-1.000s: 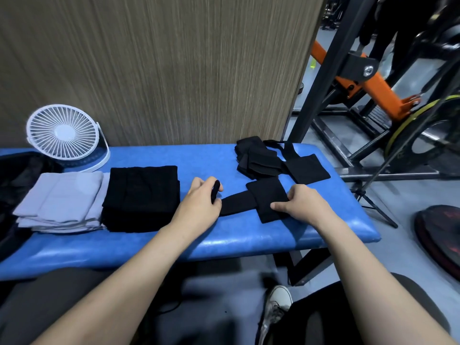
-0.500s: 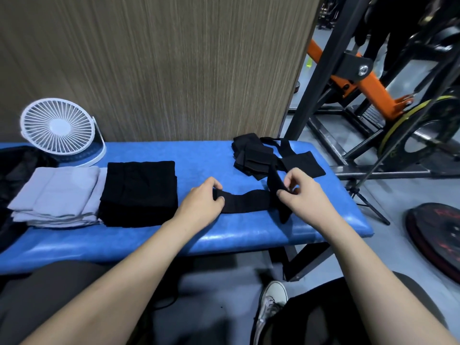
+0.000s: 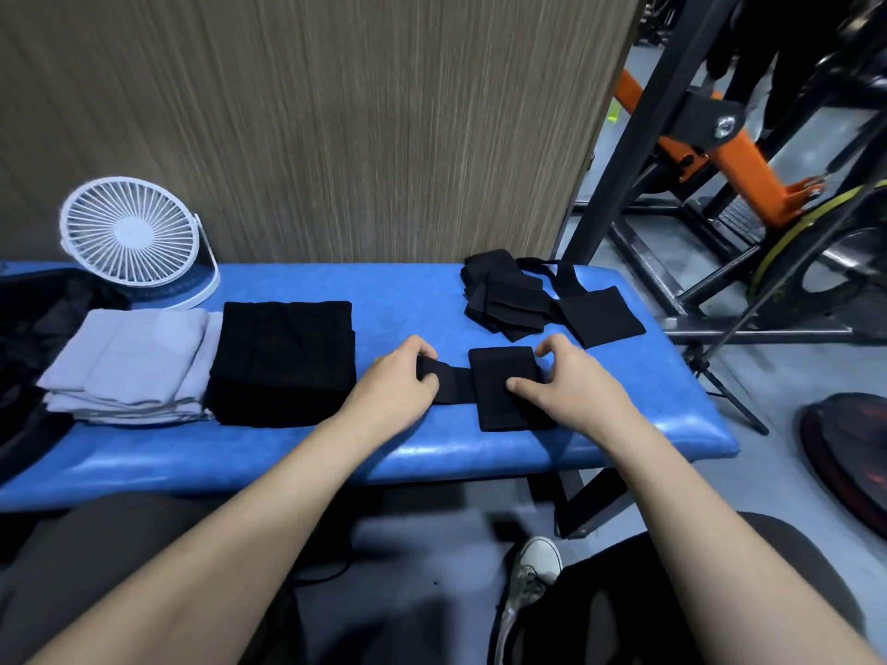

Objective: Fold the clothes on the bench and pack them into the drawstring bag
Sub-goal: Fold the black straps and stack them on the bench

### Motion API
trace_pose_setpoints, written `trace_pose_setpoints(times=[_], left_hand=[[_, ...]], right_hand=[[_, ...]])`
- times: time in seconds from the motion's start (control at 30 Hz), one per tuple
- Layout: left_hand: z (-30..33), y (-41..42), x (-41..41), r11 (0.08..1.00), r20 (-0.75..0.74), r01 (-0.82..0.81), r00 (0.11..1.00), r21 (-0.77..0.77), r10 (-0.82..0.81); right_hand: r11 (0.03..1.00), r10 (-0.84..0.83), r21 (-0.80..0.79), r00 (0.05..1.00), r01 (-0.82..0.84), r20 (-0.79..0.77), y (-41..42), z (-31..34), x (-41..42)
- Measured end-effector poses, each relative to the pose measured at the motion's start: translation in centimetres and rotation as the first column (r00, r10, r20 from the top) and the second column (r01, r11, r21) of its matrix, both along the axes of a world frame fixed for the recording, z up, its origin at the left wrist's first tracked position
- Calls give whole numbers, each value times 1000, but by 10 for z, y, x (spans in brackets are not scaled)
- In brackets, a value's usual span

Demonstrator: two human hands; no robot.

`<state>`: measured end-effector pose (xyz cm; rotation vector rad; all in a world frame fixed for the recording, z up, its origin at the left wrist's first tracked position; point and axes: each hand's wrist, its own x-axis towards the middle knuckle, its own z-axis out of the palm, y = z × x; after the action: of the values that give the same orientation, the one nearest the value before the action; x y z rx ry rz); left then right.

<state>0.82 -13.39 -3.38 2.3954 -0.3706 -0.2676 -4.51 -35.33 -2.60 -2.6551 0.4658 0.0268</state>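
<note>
Black strap point(image 3: 499, 386) lies flat across the near middle of the blue bench point(image 3: 408, 300), a narrow band widening into a square pad; we can read no label or writing on it. Our left hand point(image 3: 396, 388) curls round its narrow end, thumb on top. Our right hand point(image 3: 571, 383) pinches the pad at its right edge, thumb laid on the cloth and fingers bent over the far corner. Behind the pad sits a loose heap of more black straps point(image 3: 509, 300) with a second square pad point(image 3: 600, 316) beside it. To the left lie a folded black stack point(image 3: 283, 362), then folded grey cloth point(image 3: 129, 362), and a white fan point(image 3: 129, 237) standing at the back.
</note>
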Motion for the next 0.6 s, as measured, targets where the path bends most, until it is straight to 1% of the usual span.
trace_pose_setpoints(times=[0.07,0.17,0.27,0.33,0.4,0.5,0.6], left_hand=[[0,0,0,1000,-2,4,1000,4,-4],[-1,2,0,1000,-5,29,1000,10,-29],[-2,4,0,999,-2,53,999,-1,-53],[-3,4,-1,998,3,56,998,-1,-56],[-4,3,0,998,14,56,998,-8,-56],[-6,0,1,996,9,63,998,-67,-62],[-6,0,2,994,-22,39,999,-104,-41]], right_hand=[[1000,-7,8,999,7,-46,4,-2,0],[997,7,77,1000,-5,-23,14,-4,2],[963,-33,267,999,29,10,18,-4,5],[915,-80,401,994,42,77,17,-1,5],[881,-131,472,976,34,175,16,3,5],[834,-128,548,944,-64,305,16,10,2],[742,-16,636,942,-214,335,28,15,-1]])
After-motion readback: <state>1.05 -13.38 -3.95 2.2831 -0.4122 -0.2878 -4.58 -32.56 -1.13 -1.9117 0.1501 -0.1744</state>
